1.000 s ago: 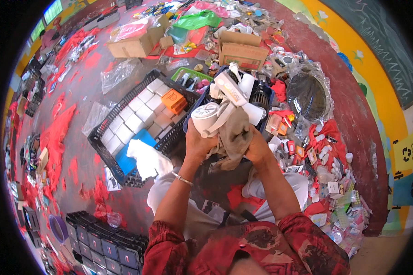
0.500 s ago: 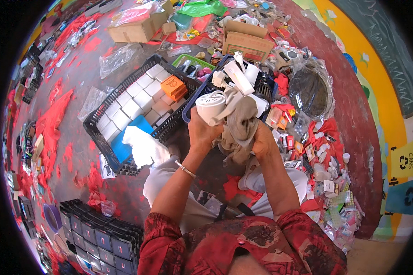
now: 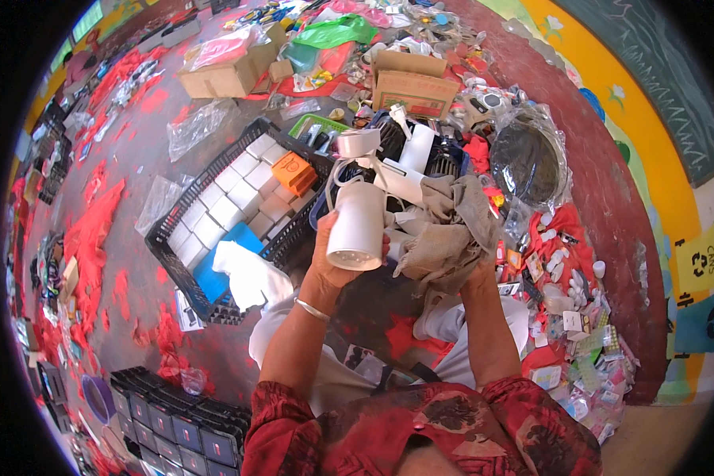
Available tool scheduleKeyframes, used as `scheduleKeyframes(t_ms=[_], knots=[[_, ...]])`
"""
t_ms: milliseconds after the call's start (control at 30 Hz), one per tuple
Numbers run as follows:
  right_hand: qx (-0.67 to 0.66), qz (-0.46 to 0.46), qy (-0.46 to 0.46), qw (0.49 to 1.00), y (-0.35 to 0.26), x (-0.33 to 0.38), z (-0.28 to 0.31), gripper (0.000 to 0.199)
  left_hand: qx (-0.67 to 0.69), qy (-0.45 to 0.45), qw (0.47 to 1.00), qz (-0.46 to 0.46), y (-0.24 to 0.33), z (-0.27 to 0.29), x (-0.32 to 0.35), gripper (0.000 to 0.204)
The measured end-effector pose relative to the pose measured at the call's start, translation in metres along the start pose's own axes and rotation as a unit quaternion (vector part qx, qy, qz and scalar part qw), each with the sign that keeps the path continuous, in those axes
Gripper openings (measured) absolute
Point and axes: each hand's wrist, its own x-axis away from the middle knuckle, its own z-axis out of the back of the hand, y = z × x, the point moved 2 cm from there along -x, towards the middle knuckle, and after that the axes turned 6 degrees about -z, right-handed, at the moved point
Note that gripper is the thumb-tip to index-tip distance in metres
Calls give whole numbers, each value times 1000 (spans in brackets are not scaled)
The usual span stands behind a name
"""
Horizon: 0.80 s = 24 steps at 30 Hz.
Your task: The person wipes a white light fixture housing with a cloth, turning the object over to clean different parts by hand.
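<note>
My left hand (image 3: 329, 266) grips a white cylindrical lamp housing (image 3: 357, 226), its round end facing me, with white cables looping from its top. My right hand (image 3: 472, 274) is wrapped in a crumpled grey-brown cloth (image 3: 448, 234) held just to the right of the cylinder. Both are raised over my lap, above a dark blue basket (image 3: 444, 159) holding more white plastic parts (image 3: 404, 159). A metal bangle sits on my left wrist.
A black crate (image 3: 178, 274) of white boxes, one orange box (image 3: 293, 170) and a blue one lies to the left. Cardboard boxes (image 3: 412, 83), a green bag, a bagged black disc (image 3: 527, 163) and small packets litter the red floor. Dark trays (image 3: 178, 420) sit lower left.
The white cylinder has come free of the cloth and tilted so its round end faces me. The cloth has shifted to the right with my right hand.
</note>
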Motion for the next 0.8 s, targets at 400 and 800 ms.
scheduleKeyframes(t_ms=[400,800], knots=[[18,-116,32,993,23,-24,-35,35,40,-97,990,91,-1,14,-3,72],[-273,-200,-4,941,26,-32,-10,33,-39,11,995,92,-5,19,-6,72]])
